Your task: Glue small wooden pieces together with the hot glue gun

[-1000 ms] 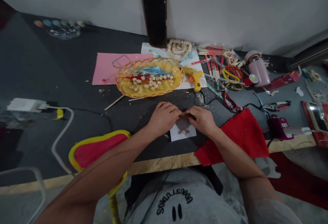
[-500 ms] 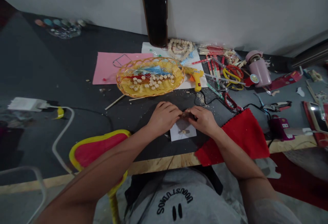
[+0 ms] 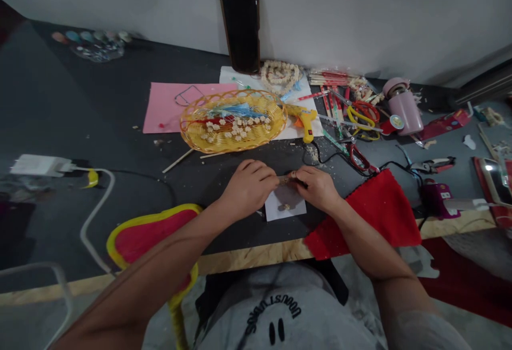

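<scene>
A small, thin wood-coloured piece (image 3: 284, 180) spans the gap between my hands, over the far edge of a white paper (image 3: 276, 212). My left hand (image 3: 253, 187) pinches its left end with fingers curled. At the other end, my right hand (image 3: 319, 187) is closed on it, thumb and fingertips together. Its exact kind is too small to make out, and the fingers cover both ends. On the paper, just below the hands, lies a tiny beige bead-like piece (image 3: 286, 207).
Beyond my hands stands a yellow basket (image 3: 188, 139) with beige flower beads and tassels. A yellow glue gun (image 3: 307, 126), scissors (image 3: 358, 160) and a pink bottle (image 3: 407, 112) lie to the right. Red cloth (image 3: 384, 211) is beside my right forearm; a phone (image 3: 240, 27) leans on the wall.
My left hand has shifted slightly left and away from my right hand, so more of the thin piece shows between them. My right hand stays nearly in place.
</scene>
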Action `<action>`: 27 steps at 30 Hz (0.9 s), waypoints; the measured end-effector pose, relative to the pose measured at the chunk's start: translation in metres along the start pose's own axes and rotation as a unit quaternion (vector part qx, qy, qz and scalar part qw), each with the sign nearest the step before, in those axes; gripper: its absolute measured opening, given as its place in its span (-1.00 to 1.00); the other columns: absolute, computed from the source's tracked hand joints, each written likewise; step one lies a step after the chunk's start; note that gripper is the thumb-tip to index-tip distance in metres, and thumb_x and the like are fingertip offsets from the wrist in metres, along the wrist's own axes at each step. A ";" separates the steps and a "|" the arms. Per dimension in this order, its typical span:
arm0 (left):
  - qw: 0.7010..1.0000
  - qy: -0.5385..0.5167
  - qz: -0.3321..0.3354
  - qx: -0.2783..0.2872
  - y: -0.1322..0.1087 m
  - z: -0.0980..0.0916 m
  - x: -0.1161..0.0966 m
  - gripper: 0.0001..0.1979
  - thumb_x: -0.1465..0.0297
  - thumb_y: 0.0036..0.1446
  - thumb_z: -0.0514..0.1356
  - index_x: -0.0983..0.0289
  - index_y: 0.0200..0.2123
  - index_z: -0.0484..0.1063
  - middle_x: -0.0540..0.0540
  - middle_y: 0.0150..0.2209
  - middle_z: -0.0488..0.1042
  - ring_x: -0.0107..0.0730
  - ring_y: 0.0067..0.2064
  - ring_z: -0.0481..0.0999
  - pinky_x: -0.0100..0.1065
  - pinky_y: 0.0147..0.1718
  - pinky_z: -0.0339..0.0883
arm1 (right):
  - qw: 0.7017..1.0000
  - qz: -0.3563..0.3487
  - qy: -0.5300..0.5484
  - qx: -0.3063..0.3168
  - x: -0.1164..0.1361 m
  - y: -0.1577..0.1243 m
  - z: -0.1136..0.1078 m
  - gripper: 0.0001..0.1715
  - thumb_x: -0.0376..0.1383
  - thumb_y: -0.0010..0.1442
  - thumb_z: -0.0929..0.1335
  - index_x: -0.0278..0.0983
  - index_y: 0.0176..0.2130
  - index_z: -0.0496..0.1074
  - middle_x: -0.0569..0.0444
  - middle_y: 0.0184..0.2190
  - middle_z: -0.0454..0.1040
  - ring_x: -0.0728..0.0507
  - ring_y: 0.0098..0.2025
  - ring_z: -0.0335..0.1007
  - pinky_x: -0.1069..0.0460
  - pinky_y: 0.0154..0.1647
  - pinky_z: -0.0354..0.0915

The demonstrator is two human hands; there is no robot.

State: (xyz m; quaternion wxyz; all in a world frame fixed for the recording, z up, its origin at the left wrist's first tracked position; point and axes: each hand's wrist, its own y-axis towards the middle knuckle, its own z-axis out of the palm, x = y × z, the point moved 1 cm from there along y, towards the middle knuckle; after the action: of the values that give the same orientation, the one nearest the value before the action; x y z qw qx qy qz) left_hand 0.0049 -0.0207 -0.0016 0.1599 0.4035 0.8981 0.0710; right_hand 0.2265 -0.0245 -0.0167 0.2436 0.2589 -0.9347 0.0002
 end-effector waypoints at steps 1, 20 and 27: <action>1.000 0.006 0.021 0.006 -0.001 -0.003 -0.002 -0.83 0.43 0.30 0.13 0.23 -0.20 0.55 0.09 -0.18 0.58 -0.21 -0.10 0.45 -0.16 -0.08 0.22 | 1.000 0.002 0.003 0.000 0.000 0.000 0.000 -0.82 -0.40 0.23 0.36 -0.18 -0.20 0.54 0.04 -0.25 0.60 -0.11 -0.19 0.52 0.07 -0.20 0.35; 0.991 0.070 0.057 0.094 -0.005 -0.006 -0.019 -0.78 0.51 0.24 0.18 0.35 -0.05 0.51 0.20 -0.11 0.56 -0.15 -0.10 0.49 -0.15 -0.10 0.32 | 1.000 -0.007 0.001 0.005 0.001 0.001 -0.001 -0.86 -0.38 0.25 0.36 -0.20 -0.21 0.53 0.03 -0.25 0.59 -0.10 -0.20 0.51 0.07 -0.19 0.34; 0.992 0.055 0.048 0.106 -0.004 -0.010 -0.019 -0.78 0.54 0.24 0.17 0.35 -0.06 0.50 0.22 -0.10 0.56 -0.16 -0.09 0.50 -0.14 -0.07 0.30 | 1.000 0.007 0.005 0.007 0.001 0.001 -0.001 -0.83 -0.39 0.24 0.36 -0.19 -0.19 0.53 0.04 -0.25 0.59 -0.11 -0.19 0.51 0.06 -0.20 0.35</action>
State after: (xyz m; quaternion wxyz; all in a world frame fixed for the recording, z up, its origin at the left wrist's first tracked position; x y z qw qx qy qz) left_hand 0.0104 -0.0373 0.0113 0.0630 0.4561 0.8877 0.0049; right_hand 0.2254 -0.0237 -0.0149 0.2466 0.2544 -0.9351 0.0098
